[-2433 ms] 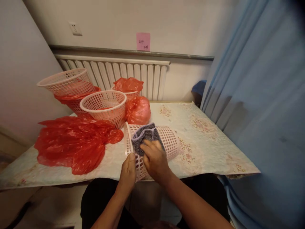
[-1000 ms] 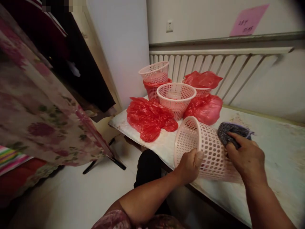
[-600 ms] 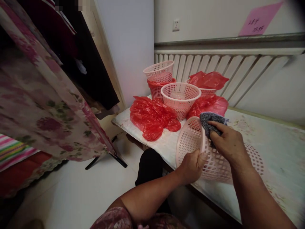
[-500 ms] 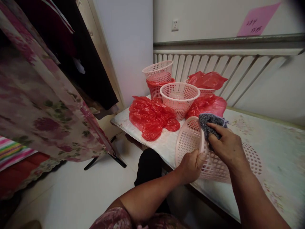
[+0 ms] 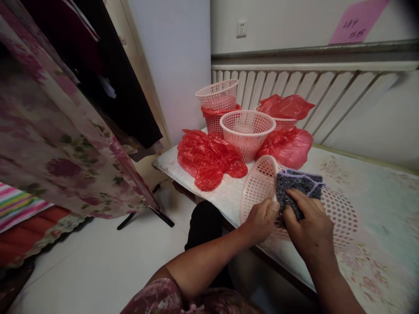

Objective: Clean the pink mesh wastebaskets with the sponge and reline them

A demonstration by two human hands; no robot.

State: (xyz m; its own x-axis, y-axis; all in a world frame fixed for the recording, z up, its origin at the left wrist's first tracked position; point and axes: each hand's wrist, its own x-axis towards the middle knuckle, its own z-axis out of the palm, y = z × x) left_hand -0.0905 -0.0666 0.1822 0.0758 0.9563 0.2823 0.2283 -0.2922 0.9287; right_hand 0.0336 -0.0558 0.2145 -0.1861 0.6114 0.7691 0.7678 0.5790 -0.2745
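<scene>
A pale pink perforated basket (image 5: 343, 213) lies on its side near the table's front edge, its mouth facing left. My left hand (image 5: 262, 221) is closed on the lower part of its rim. Against the basket's outer side, just right of the rim, my right hand (image 5: 309, 222) presses a dark grey cloth (image 5: 296, 185) with light purple edging. Fingers and cloth hide part of the basket wall.
Behind stand an upright pink basket (image 5: 248, 137), stacked baskets (image 5: 218, 96) and another basket topped with red plastic (image 5: 286, 107). Red plastic bags (image 5: 209, 157) lie to the left on the table (image 5: 393, 218). A radiator (image 5: 334, 93) runs along the wall; a floral curtain (image 5: 75, 161) hangs left.
My right hand has moved down along the basket's side with the cloth, which now shows more of its surface. My left hand still grips the rim, slightly further left.
</scene>
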